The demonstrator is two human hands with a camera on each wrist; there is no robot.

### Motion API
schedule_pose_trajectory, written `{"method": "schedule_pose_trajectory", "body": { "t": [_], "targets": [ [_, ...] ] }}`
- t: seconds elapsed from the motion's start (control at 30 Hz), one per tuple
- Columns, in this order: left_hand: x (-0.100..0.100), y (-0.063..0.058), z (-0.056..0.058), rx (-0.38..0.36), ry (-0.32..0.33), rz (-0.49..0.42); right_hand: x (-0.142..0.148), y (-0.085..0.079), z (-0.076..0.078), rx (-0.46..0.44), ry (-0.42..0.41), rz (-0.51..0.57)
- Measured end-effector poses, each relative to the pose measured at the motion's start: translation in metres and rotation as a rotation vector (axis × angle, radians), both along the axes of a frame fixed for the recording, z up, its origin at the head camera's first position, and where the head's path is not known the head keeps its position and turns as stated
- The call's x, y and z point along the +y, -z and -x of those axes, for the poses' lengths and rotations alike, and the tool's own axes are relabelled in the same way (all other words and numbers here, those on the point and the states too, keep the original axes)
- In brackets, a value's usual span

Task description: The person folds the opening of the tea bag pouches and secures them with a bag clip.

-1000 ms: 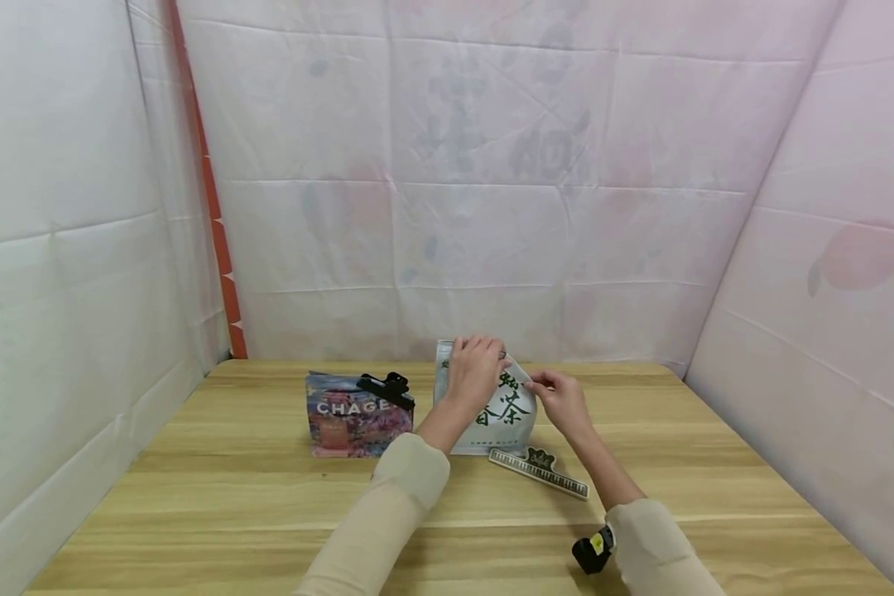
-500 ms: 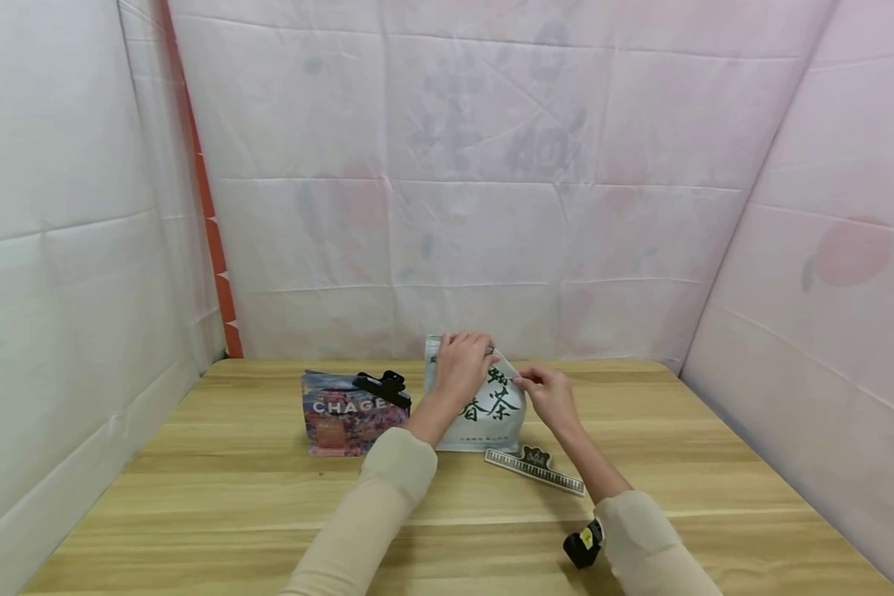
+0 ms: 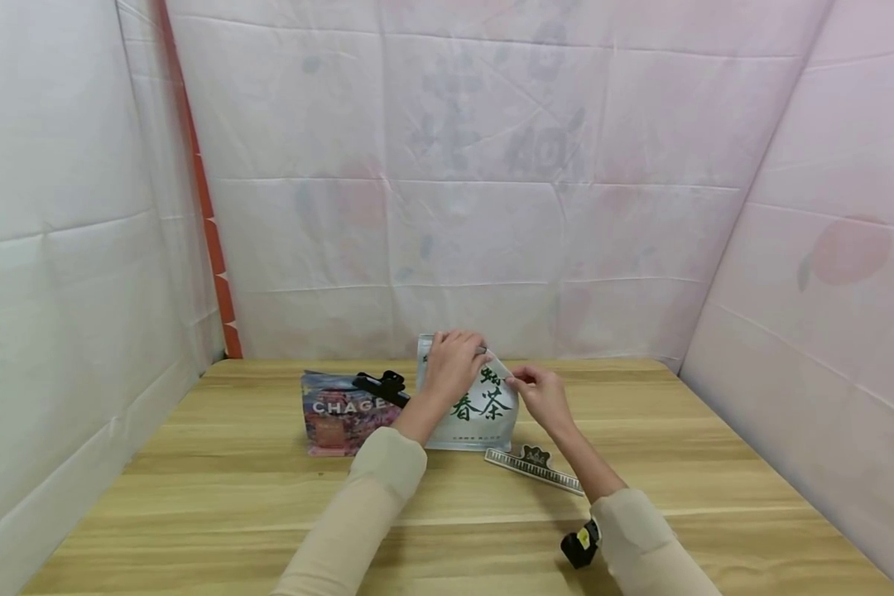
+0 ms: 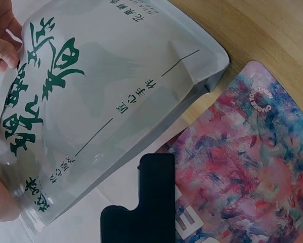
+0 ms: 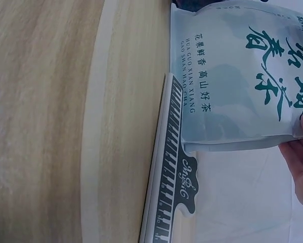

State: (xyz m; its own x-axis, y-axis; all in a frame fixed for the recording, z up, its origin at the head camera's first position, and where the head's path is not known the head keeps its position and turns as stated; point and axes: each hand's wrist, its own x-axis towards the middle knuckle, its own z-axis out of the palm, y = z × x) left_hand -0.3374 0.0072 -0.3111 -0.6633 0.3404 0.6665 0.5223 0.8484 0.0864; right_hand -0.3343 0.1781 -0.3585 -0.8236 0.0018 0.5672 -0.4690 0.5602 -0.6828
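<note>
A pale tea bag (image 3: 484, 422) with green characters stands upright at the back of the table. My left hand (image 3: 453, 364) grips its top edge, fingers over the rim; the hand covers part of the print. On the bag's upper right edge, my right hand (image 3: 542, 399) pinches the slanting side between thumb and fingers. Just left stands a colourful pouch (image 3: 331, 422) lettered CHAGE, partly behind my left arm. A black clip (image 3: 382, 386) sits aslant on its top. At the bag's foot lies a long clip (image 5: 169, 167) with piano keys and the word Music.
The wooden table (image 3: 216, 513) runs back to a pale hanging cloth (image 3: 462, 232), with more cloth at both sides. A small black device (image 3: 579, 546) with a yellow label is at my right sleeve cuff (image 3: 633, 521).
The tea bag has slid a little left with both hands on it, narrowing the gap to the colourful pouch. The piano-key clip stays where it lay.
</note>
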Motion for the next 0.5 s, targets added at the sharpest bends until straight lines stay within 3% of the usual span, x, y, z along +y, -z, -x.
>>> {"method": "schedule_pose_trajectory", "body": {
  "t": [0.2,0.33,0.5],
  "targets": [
    [0.000,0.000,-0.002,-0.004,-0.005,-0.010,0.001,-0.003,-0.005,-0.067,-0.131,0.054],
    [0.001,0.000,-0.002,0.011,-0.001,-0.012,-0.007,-0.019,-0.016,-0.105,-0.208,0.081],
    [0.001,0.000,-0.004,0.017,-0.001,0.003,-0.016,-0.023,-0.009,-0.071,-0.167,0.064]
  ]
}}
